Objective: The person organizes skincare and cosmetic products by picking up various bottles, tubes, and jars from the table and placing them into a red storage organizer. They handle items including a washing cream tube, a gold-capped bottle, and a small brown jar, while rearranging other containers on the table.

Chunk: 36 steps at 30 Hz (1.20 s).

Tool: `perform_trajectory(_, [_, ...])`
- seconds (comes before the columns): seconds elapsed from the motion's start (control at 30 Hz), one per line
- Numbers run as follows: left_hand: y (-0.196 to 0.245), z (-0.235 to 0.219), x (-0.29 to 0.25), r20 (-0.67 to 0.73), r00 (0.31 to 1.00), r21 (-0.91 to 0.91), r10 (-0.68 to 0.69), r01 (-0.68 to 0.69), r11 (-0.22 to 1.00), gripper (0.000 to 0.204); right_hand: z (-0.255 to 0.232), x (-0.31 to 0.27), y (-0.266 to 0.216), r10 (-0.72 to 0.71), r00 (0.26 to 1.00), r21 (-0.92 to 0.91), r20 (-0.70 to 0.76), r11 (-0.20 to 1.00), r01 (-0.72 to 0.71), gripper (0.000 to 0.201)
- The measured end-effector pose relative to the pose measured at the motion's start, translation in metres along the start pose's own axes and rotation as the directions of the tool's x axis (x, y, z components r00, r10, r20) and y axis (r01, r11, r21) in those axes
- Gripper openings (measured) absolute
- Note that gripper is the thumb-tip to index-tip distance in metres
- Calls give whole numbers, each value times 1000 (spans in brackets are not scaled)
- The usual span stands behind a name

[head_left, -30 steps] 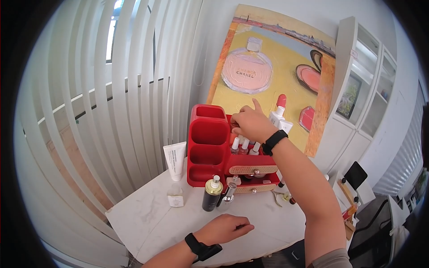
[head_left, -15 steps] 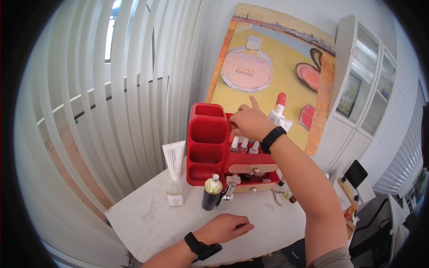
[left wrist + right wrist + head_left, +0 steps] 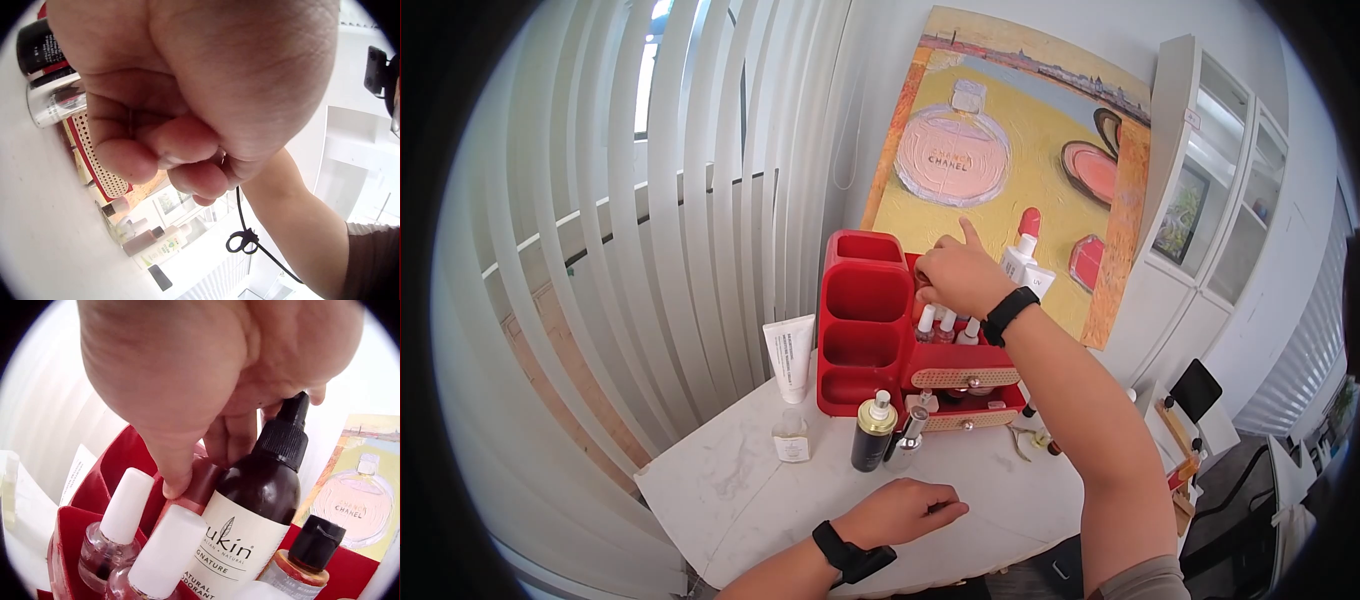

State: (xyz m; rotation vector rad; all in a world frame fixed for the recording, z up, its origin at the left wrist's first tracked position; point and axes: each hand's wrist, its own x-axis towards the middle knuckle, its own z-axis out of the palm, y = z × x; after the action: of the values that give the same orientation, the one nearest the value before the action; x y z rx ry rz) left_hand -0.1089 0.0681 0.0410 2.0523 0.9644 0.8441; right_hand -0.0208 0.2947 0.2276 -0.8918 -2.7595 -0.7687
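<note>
My right hand [image 3: 965, 276] reaches into the upper right part of a red cosmetics organizer [image 3: 952, 357]. In the right wrist view, its thumb and fingers pinch the reddish-brown cap of a small bottle [image 3: 199, 482], mostly hidden by its neighbours. One finger points upward, off the cap. In front stand a dark brown spray bottle [image 3: 250, 519] with a cream label and white-capped nail polish bottles [image 3: 112, 534]. A black-capped bottle [image 3: 306, 556] is to their right. My left hand [image 3: 903, 511] rests loosely curled near the table's front, holding nothing.
On the white marbled table [image 3: 730, 520] stand a white tube [image 3: 790, 360], a small clear bottle [image 3: 792, 440], a black pump bottle [image 3: 873, 437] and a silver-capped bottle [image 3: 910, 440]. Two organizer drawers [image 3: 965, 379] stick out. A painting [image 3: 1020, 110] leans behind.
The right hand has shifted very slightly left and stays at the same spot in the organizer. My left hand has not moved.
</note>
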Motion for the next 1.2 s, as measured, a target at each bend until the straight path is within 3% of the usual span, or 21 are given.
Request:
perform_trajectory(0.17, [0, 0, 0, 2, 1000, -12, 2, -2, 1000, 27, 4, 1, 1, 7, 1000, -5, -22, 1000, -8, 23])
perform_trajectory(0.37, [0, -1, 0, 4, 1000, -19, 6, -6, 1000, 26, -6, 3, 2, -9, 997, -37, 71, 999, 12, 28])
perform_trajectory(0.47, [-2, 1, 0, 3, 1000, -15, 0, 0, 1000, 27, -11, 1, 6, 15, 999, 57, 50, 998, -18, 34])
perform_trajectory(0.53, [2, -2, 0, 9, 1000, -7, -11, 11, 1000, 27, -5, 0, 16, -23, 993, 69, -113, 997, 31, 41])
perform_trajectory(0.67, [-5, 3, 0, -22, 1000, 46, 19, -18, 999, 28, -9, -7, 27, 28, 980, 57, -196, 998, -17, 40])
perform_trajectory(0.8, [-3, 2, -1, 7, 999, 43, 50, -51, 998, 26, -14, -21, 28, 60, 897, 106, -438, 994, -15, 30])
perform_trajectory(0.83, [-3, 2, -1, -7, 1000, 13, 8, -8, 1000, 24, -19, -26, 29, 83, 897, 84, -434, 995, -52, 30])
perform_trajectory(0.9, [0, 2, -1, 8, 1000, -15, -16, 17, 1000, 23, -34, -43, 30, 41, 812, 80, -582, 997, 7, 21])
perform_trajectory(0.97, [5, 0, -2, -2, 990, -41, -142, 142, 989, 25, -48, -68, 32, 56, 781, 118, -621, 993, 22, 16])
perform_trajectory(1.03, [8, -2, -3, 10, 988, -50, -151, 152, 987, 24, -68, -101, 21, 70, 730, 176, -680, 982, 70, 9])
perform_trajectory(1.07, [10, -2, -3, 1, 984, -67, -176, 175, 982, 24, -73, -122, 17, 76, 729, 163, -681, 985, 50, 9])
perform_trajectory(1.13, [9, -1, -3, 6, 988, -76, -153, 153, 985, 25, -78, -166, 9, 53, 748, 240, -661, 960, 145, 14])
perform_trajectory(1.2, [5, 2, -4, -76, 990, -47, -118, 115, 992, 26, -79, -219, -2, 84, 840, 287, -537, 954, 88, 16])
